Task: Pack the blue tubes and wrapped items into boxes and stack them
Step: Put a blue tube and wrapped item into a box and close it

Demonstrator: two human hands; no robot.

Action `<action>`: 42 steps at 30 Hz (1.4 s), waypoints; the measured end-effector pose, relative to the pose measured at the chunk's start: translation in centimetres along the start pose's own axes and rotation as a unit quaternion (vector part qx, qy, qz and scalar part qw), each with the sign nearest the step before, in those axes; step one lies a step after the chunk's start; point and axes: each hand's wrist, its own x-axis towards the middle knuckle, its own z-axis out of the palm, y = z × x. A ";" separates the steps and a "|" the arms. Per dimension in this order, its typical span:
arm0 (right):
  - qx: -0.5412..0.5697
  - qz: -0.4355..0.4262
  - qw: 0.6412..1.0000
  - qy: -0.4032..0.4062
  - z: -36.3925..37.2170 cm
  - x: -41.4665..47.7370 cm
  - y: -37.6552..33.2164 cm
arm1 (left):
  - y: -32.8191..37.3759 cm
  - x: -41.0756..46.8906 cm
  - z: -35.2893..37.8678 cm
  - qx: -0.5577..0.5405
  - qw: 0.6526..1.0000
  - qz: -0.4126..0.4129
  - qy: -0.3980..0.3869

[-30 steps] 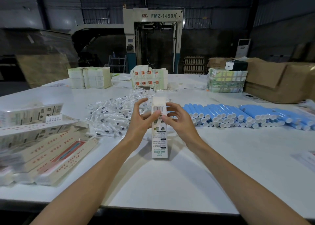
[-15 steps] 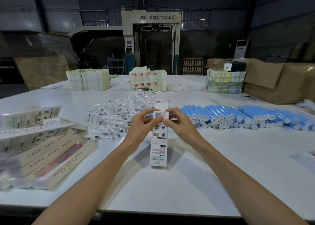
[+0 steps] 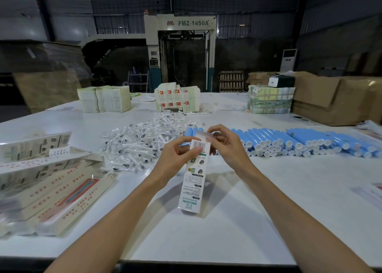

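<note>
Box: tall white printed cardboard box (image 3: 191, 188), upright between my hands.
Hands: left hand (image 3: 177, 161), right hand (image 3: 229, 148) both pinch its top.

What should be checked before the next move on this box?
1. Box stands on end on the table: ok.
2. Left hand grips the box near its top, thumb on the barcode panel: ok.
3. Right hand has its fingers at the top flap: ok.
4. Top flap tucked shut: not ok, it stands up above the opening.
5. Tube and wrapped item inside: cannot tell, the box is opaque.
6. Supplies within view for the next box, blue tubes and wrapped items: ok.
</note>
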 end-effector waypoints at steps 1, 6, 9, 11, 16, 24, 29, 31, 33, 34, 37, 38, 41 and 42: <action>-0.023 -0.019 1.000 -0.004 0.0 0.0 -0.1 | 0.0 0.0 0.0 0.002 1.000 0.001 0.002; -0.098 -0.054 0.993 -0.025 0.1 -0.3 -0.5 | 0.2 -0.2 0.3 0.011 1.000 0.001 0.015; -0.074 -0.034 0.996 -0.038 0.1 -0.4 -1.0 | 0.3 -0.1 -0.1 0.020 1.000 0.001 0.021; -0.040 -0.014 0.999 -0.028 0.2 -0.1 -1.2 | 0.2 -0.2 0.0 0.022 1.000 0.002 0.015; 0.027 0.040 0.999 -0.017 -0.1 0.6 -0.9 | 0.2 -0.1 0.2 0.028 1.000 0.006 0.009; 0.087 0.107 0.990 -0.001 -0.3 0.8 -0.3 | 0.6 -0.4 0.5 0.007 1.000 0.010 -0.004; 0.099 0.123 0.987 -0.006 -0.3 0.9 -0.2 | 1.0 -0.7 0.7 0.021 1.000 0.010 -0.008; 0.097 0.130 0.987 -0.012 -0.3 0.9 -0.2 | 1.0 -0.8 0.8 0.025 1.000 0.008 -0.008; 0.102 0.139 0.985 -0.019 -0.4 1.0 -0.2 | 0.9 -0.8 0.9 0.027 1.000 0.008 -0.008; 0.107 0.143 0.984 -0.024 -0.4 1.1 -0.3 | 0.9 -0.8 0.9 0.027 1.000 0.007 -0.009; 0.106 0.143 0.983 -0.039 -0.7 1.3 -0.4 | 0.7 -0.7 0.8 0.026 1.000 0.005 -0.007; 0.098 0.140 0.984 -0.045 -0.8 1.4 -0.5 | 0.7 -0.7 0.7 0.028 1.000 0.006 -0.004; 0.071 0.128 0.988 -0.059 -0.9 1.4 -0.7 | 0.4 -0.6 0.6 0.028 1.000 0.011 -0.002; 0.071 0.125 0.988 -0.058 -0.8 1.4 -0.7 | 0.3 -0.6 0.6 0.025 1.000 0.014 0.000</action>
